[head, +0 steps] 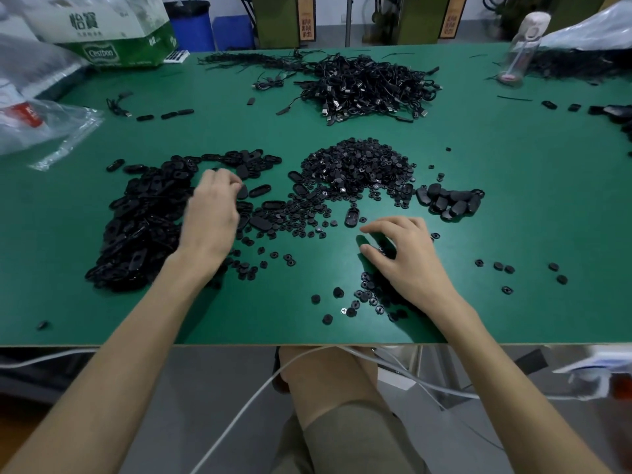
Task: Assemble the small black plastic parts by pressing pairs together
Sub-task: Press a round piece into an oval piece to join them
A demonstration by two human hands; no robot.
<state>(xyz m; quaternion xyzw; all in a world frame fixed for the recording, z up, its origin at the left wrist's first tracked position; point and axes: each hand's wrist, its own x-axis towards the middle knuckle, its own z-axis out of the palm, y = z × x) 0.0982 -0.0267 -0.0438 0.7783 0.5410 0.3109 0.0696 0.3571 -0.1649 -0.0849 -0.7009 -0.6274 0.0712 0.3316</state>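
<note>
Green matting covers the desk (pixel 478 206), which fills most of the view.

1. Heap of black oval shells (pixel 143 217): lies on the left half of the desk, reaching toward the near edge.
2. Pile of black cables (pixel 369 87): lies at the centre of the far edge.
3. Mound of small round black pieces (pixel 359 169): lies at the desk centre, just right of the oval shells, with loose pieces scattered toward the near edge.
4. Cardboard box (pixel 102 25): stands at the far left corner.
5. Clear plastic bag (pixel 44 128): lies at the left edge.
6. Left hand (pixel 213 217): sits over the right side of the oval shells. Its fingers (pixel 225 181) are curled, tips against a shell; blur hides whether they pinch it.
7. Right hand (pixel 410 258): sits over scattered round pieces near the near edge. Its fingers (pixel 379 225) are curled above dark pieces; a grip cannot be confirmed.
8. Cluster of closed black pieces (pixel 451 201): lies right of the mound.
9. Clear bottle (pixel 523 46): stands near the far right corner.
</note>
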